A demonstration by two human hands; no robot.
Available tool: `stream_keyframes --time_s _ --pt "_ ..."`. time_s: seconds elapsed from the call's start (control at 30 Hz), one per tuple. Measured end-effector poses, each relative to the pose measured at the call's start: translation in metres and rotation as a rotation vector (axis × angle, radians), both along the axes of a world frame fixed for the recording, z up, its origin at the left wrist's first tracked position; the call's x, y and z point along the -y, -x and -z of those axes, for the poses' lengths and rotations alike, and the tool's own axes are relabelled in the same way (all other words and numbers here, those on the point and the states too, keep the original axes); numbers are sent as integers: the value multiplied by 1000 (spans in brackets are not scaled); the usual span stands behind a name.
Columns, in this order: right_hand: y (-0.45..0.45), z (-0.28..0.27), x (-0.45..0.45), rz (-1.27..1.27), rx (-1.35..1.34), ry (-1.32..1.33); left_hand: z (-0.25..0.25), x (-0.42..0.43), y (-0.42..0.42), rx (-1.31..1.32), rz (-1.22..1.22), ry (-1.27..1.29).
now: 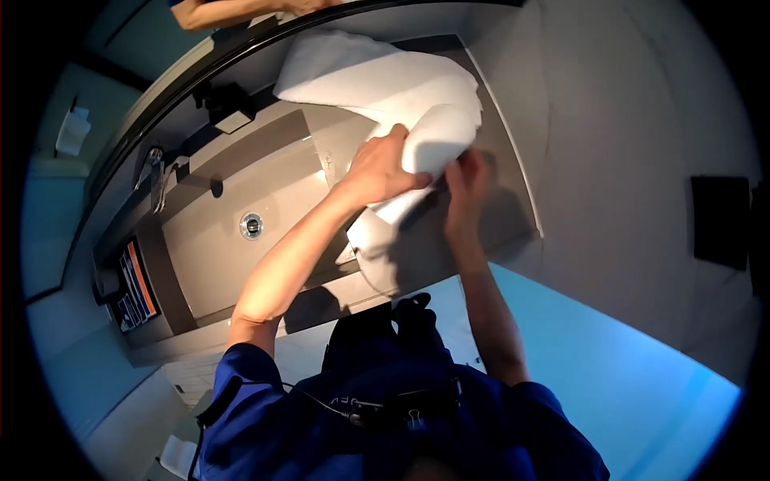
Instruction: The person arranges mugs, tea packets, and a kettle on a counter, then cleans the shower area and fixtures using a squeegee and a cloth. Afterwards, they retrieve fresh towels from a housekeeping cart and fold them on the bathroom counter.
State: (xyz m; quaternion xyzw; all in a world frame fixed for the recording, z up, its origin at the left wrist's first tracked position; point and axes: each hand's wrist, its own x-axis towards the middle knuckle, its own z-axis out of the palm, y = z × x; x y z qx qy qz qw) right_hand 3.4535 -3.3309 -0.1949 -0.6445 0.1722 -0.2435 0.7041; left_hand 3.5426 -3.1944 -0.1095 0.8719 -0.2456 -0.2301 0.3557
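A white towel (401, 80) lies in folds over the right part of the grey counter, with one part rolled or bunched under my hands. My left hand (381, 168) grips the near left side of that bunched part, thumb and fingers pressed on the cloth. At its right edge is my right hand (467, 176), blurred, its fingertips partly hidden behind the towel. Another white piece of cloth (373, 240) hangs down toward the counter's front edge; whether it joins the towel cannot be made out.
Left of the towel is a sink basin (208, 232) with a round drain (251, 226). Beyond it stand a faucet (159, 180) and a black box (228, 108). An orange-and-white striped item (138, 280) lies at the left end. A mirror runs along the back.
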Motion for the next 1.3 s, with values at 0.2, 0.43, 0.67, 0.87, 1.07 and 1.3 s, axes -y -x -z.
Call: stream_keyframes --time_s 0.2,0.43,0.67,0.87,1.07,1.3 --pt "112 4 -19 -114 -156 -823 34 10 98 -844 -70 758" --pt "321 26 -21 238 -8 -746 76 35 280 -781 92 583" --pt "456 95 -64 509 -135 -843 159 4 409 -1276 215 295" --pt "499 213 -135 287 -608 -414 284 -79 398 -989 -390 155" --pt "572 298 -182 32 -991 362 459 -144 221 -480 -810 262" --pt "537 328 -142 106 -999 147 589 -190 126 -604 -1091 311"
